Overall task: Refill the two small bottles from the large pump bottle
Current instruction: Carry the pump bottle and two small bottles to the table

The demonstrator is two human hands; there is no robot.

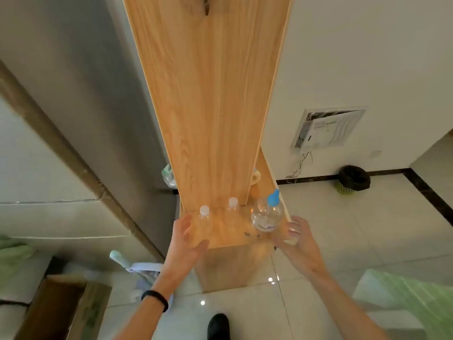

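The left hand (pixel 188 239) is open and empty, just beside the first small bottle (pixel 204 215) on the shelf (pixel 228 238). The other small bottle (pixel 232 204) stands farther back. Grab the big bottle (pixel 267 217) low and firmly. The right hand (pixel 296 239), open and empty too, is near it.

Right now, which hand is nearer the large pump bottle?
Right. The right hand is open just to the right of the large pump bottle and slightly nearer the camera. The left hand is farther off, beside the left small bottle.
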